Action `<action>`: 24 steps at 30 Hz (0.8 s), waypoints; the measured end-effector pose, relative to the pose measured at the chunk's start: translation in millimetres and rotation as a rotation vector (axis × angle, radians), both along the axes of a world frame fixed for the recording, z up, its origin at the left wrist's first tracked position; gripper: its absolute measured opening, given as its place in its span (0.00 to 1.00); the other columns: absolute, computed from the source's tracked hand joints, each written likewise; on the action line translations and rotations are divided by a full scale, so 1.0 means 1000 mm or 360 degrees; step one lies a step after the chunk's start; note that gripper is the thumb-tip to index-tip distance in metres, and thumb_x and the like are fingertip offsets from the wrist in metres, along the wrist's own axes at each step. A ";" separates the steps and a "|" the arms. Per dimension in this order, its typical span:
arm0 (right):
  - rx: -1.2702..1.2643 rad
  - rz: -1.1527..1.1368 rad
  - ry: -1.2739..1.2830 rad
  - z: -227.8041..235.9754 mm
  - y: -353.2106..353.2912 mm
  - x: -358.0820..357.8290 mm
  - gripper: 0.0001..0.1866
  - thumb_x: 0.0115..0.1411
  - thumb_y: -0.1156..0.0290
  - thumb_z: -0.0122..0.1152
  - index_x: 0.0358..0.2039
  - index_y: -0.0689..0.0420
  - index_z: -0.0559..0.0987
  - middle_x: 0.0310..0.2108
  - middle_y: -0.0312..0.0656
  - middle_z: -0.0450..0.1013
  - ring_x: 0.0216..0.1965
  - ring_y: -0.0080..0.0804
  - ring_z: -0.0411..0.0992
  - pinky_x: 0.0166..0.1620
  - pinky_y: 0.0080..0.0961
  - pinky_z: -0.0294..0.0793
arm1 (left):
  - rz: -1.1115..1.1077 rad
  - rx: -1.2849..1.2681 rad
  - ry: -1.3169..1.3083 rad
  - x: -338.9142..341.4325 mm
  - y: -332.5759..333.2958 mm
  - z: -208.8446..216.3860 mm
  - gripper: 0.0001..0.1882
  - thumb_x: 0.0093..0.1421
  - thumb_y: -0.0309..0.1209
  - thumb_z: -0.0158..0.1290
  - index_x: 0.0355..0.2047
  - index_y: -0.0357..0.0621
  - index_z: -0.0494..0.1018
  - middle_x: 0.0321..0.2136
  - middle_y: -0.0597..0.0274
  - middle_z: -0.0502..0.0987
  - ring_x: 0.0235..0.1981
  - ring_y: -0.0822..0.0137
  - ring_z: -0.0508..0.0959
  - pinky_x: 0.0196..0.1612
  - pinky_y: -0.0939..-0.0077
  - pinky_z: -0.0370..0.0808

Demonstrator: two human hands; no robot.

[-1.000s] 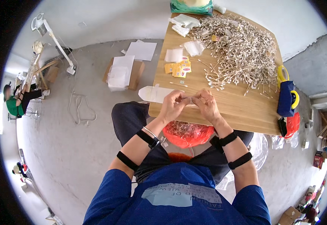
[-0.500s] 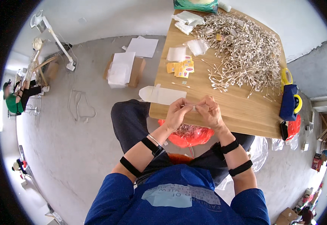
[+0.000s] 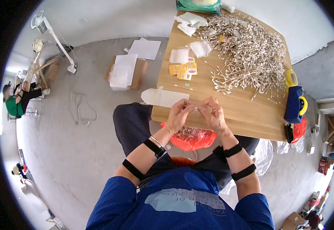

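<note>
Above the table's front edge, my left hand [image 3: 179,114] and my right hand [image 3: 213,115] are pinched close together. Between their fingertips is a small whitish, translucent piece [image 3: 196,109], too small to make out its kind. A flat white paper sleeve [image 3: 161,97] lies just beyond my left hand. Farther back are a lone cotton swab [image 3: 183,87], several yellow printed cards [image 3: 183,70] and clear plastic bags [image 3: 200,48]. A large heap of loose cotton swabs [image 3: 251,53] covers the table's far right, with some strays spread toward my right hand.
The wooden table [image 3: 236,119] carries a blue tape dispenser [image 3: 293,104] at its right edge and a green box [image 3: 199,5] at the back. A red plastic bag [image 3: 190,141] with swabs sits below the front edge. Left on the floor, papers lie on a cardboard box [image 3: 139,73].
My hands have drawn slightly apart, and more of the whitish piece shows between the fingertips. The things on the table have stayed in place.
</note>
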State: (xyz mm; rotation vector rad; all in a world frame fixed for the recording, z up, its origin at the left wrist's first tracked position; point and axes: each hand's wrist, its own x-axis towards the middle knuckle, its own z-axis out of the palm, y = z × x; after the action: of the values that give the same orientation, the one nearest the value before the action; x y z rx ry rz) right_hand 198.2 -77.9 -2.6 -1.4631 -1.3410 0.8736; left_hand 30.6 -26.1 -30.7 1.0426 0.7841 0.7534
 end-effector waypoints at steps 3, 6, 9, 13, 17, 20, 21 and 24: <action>-0.0006 0.0018 -0.0033 0.000 -0.001 0.001 0.07 0.52 0.73 0.63 0.32 0.58 0.78 0.29 0.42 0.71 0.39 0.41 0.66 0.44 0.33 0.67 | 0.0002 0.0045 -0.0027 0.001 0.000 0.002 0.06 0.62 0.30 0.53 0.34 0.40 0.73 0.26 0.74 0.71 0.28 0.83 0.65 0.33 0.86 0.64; -0.0005 -0.0008 -0.0093 0.002 -0.001 -0.004 0.07 0.50 0.73 0.65 0.32 0.56 0.81 0.30 0.42 0.71 0.39 0.40 0.67 0.44 0.33 0.68 | -0.0050 0.0117 0.0039 -0.002 0.001 0.000 0.05 0.63 0.28 0.50 0.36 0.39 0.72 0.31 0.70 0.74 0.33 0.80 0.69 0.39 0.83 0.67; 0.0084 0.0216 -0.0096 -0.002 0.002 0.003 0.07 0.49 0.73 0.66 0.31 0.54 0.82 0.30 0.40 0.72 0.38 0.37 0.68 0.44 0.31 0.67 | -0.0077 0.0048 -0.0009 -0.004 0.003 -0.003 0.05 0.64 0.26 0.48 0.36 0.38 0.71 0.33 0.68 0.75 0.36 0.78 0.71 0.43 0.82 0.69; -0.0232 0.0104 0.0484 -0.005 0.003 0.005 0.04 0.50 0.75 0.65 0.29 0.56 0.83 0.29 0.38 0.71 0.36 0.31 0.68 0.42 0.26 0.67 | 0.0007 -0.0038 -0.0182 0.000 0.002 0.001 0.04 0.61 0.27 0.51 0.33 0.39 0.73 0.27 0.73 0.72 0.29 0.83 0.66 0.34 0.86 0.64; -0.0278 0.0071 0.0724 -0.003 0.005 0.002 0.03 0.51 0.78 0.64 0.28 0.59 0.83 0.28 0.37 0.70 0.33 0.27 0.68 0.39 0.21 0.67 | -0.0003 -0.0029 -0.0099 -0.002 0.003 0.002 0.04 0.61 0.28 0.52 0.34 0.40 0.73 0.26 0.72 0.72 0.30 0.82 0.68 0.34 0.86 0.65; -0.0080 0.0040 0.0448 -0.009 0.002 0.004 0.03 0.50 0.78 0.67 0.28 0.58 0.83 0.27 0.38 0.71 0.33 0.29 0.70 0.38 0.22 0.68 | 0.0015 0.0333 0.0163 -0.003 0.004 0.012 0.04 0.60 0.26 0.54 0.35 0.39 0.74 0.29 0.67 0.75 0.32 0.76 0.73 0.38 0.80 0.69; 0.0008 0.0032 0.0324 -0.008 0.002 0.002 0.04 0.49 0.77 0.68 0.28 0.58 0.83 0.27 0.38 0.71 0.33 0.30 0.70 0.37 0.23 0.69 | 0.0057 0.0621 0.0309 -0.005 0.004 0.015 0.04 0.60 0.25 0.55 0.36 0.39 0.75 0.32 0.65 0.76 0.34 0.73 0.75 0.41 0.77 0.71; 0.0305 -0.0074 -0.0351 0.001 0.001 0.000 0.08 0.47 0.77 0.70 0.30 0.57 0.83 0.28 0.38 0.73 0.33 0.35 0.72 0.35 0.28 0.71 | 0.0198 0.1382 0.0562 -0.007 0.007 0.022 0.07 0.54 0.21 0.59 0.35 0.40 0.77 0.35 0.61 0.78 0.38 0.64 0.77 0.44 0.70 0.75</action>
State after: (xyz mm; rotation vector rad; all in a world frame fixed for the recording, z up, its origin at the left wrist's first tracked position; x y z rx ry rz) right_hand 198.4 -77.0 -1.9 -1.4646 -1.5018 0.5487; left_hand 23.7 -18.7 -8.5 1.9582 0.8370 1.0689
